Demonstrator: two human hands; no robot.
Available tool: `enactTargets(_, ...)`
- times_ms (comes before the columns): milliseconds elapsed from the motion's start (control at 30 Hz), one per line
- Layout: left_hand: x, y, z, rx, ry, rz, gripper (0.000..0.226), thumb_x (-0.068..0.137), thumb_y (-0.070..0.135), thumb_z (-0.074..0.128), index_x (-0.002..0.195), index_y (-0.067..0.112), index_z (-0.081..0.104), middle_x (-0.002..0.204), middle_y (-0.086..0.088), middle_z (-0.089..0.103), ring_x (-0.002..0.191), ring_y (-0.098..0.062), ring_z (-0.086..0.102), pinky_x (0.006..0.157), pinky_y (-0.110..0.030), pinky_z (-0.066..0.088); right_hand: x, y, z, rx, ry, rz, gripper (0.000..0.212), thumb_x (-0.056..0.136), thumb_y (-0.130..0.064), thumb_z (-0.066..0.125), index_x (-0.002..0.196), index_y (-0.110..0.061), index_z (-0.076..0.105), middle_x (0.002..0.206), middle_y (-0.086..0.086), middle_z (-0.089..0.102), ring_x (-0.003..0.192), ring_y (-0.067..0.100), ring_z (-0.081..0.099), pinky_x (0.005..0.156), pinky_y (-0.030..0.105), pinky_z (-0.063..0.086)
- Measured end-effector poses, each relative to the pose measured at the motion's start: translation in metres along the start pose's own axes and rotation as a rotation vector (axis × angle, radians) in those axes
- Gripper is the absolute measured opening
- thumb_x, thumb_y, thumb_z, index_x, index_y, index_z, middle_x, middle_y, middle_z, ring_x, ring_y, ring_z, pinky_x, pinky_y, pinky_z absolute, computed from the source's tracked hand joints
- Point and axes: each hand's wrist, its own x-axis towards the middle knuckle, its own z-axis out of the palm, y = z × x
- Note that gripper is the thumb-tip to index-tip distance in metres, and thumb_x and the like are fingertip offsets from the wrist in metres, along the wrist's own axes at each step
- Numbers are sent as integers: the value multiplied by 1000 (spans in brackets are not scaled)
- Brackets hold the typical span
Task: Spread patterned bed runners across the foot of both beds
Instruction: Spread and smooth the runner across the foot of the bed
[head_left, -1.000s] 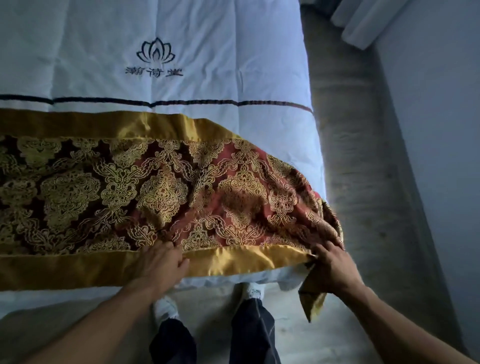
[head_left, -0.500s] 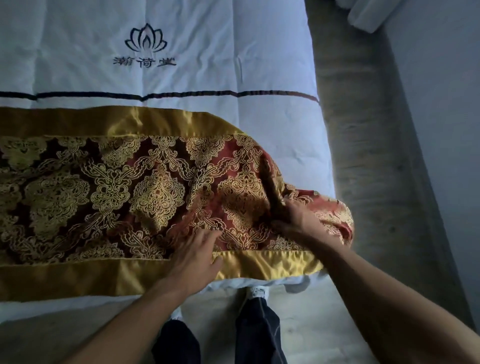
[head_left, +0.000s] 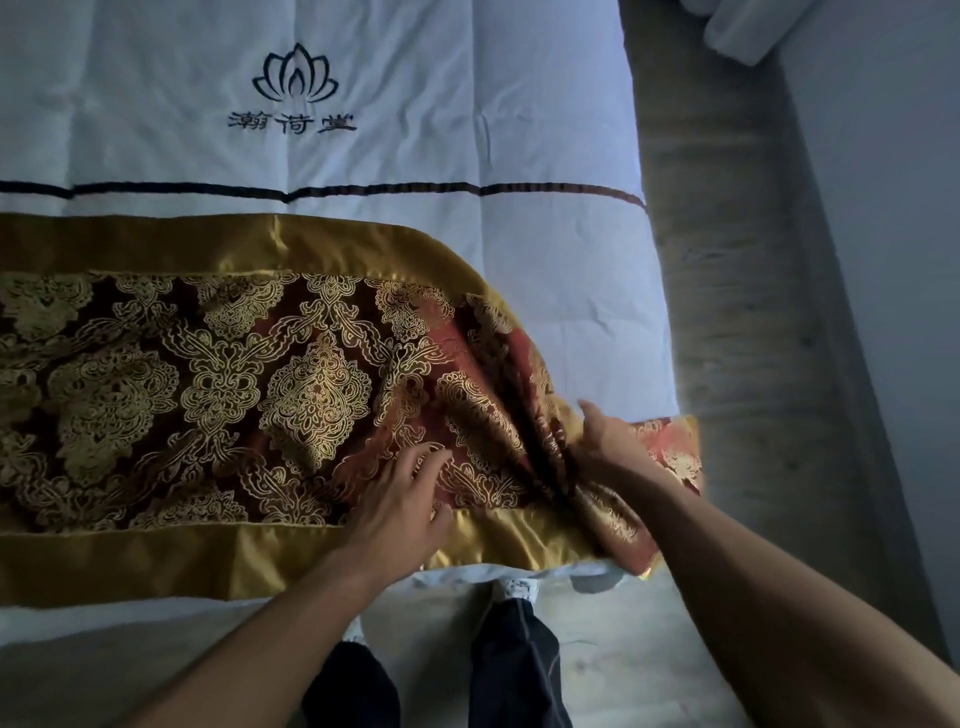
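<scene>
Since a second ago our right hand has left the near gold corner and moved up onto the patterned middle, and the corner that hung off the foot now lies up on the bed; our left hand has slid rightward along the near border. We count one bed runner, red-brown with gold scrollwork and a gold satin band along each long side, lying across the foot of the one bed in view. Its right end is gathered into deep pleats that converge on our right hand, which grips the bunched cloth with the thumb raised; the other fingers are sunk in the folds and hidden. Our left hand rests flat, its fingers spread and straight across the seam between pattern and gold band. On the white duvet we count one embroidered lotus emblem above three characters, and one dark stripe running across. The runner's left part is cut off by the frame edge. Below the bed stand two dark trouser legs; one white shoe shows, while the other is mostly covered by our left forearm. A pale bundle at the top right is cropped and hard to identify.
</scene>
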Motion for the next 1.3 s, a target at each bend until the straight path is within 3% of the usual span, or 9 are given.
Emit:
enactTargets(167,8,24,-10,2,27,46,73,99,35,53,157,43,10,165,-5,10,126,-22,53,92,-29,49,-12,0,30,-53,-95,11,25,100,-35,46,101,-16,63,101,14,73,86,31,69,77,38,54)
enactTargets(267,24,46,-12,194,136,237,78,94,33,55,156,48,11,168,-6,-7,152,-31,16,115,-42,31,-18,-1,39,-86,-86,3,24,99,-34,49,97,-16,64,95,11,74,81,29,70,76,41,58)
enactTargets(333,35,60,-9,308,101,317,75,92,35,54,157,40,18,170,-1,-8,156,-29,-5,123,-49,13,-23,-3,36,-41,42,0,24,99,-36,48,97,-15,59,93,15,72,83,34,68,71,41,53)
enactTargets(567,51,68,-9,238,-94,103,73,96,35,54,158,28,16,165,-3,25,152,-24,16,124,-52,16,-1,18,-65,536,733,240,31,88,-26,51,118,-17,47,105,20,65,104,42,61,92,44,48)
enactTargets(767,55,60,-12,186,-43,60,69,97,34,54,156,31,19,169,-5,3,155,-27,1,124,-54,12,8,35,-57,221,637,99,85,93,-30,62,160,-14,12,163,15,28,150,30,26,125,50,15)
enactTargets(900,53,47,-12,159,-25,-34,66,97,35,56,155,33,23,169,-5,-1,155,-28,4,123,-57,19,0,42,16,173,44,97,79,98,-48,54,158,-30,6,166,15,14,147,36,30,120,60,25)
enactTargets(967,51,38,-9,141,-32,-79,67,97,35,57,154,35,24,168,-4,-3,155,-29,4,123,-58,18,-4,45,47,79,-84,92,82,99,-53,49,159,-30,-1,168,15,-2,153,42,12,119,54,7)
enactTargets(1133,55,19,0,86,-81,-97,59,95,32,60,146,38,31,168,-4,2,155,-28,9,123,-56,21,-1,37,50,121,197,127,80,93,-51,63,152,-25,16,140,15,44,127,36,50,105,58,47)
enactTargets(1300,66,14,8,81,-103,-121,46,98,31,53,141,38,40,168,-2,13,155,-25,13,122,-57,20,11,37,25,231,333,110,70,97,-45,59,152,-19,26,130,11,57,115,29,60,102,52,49)
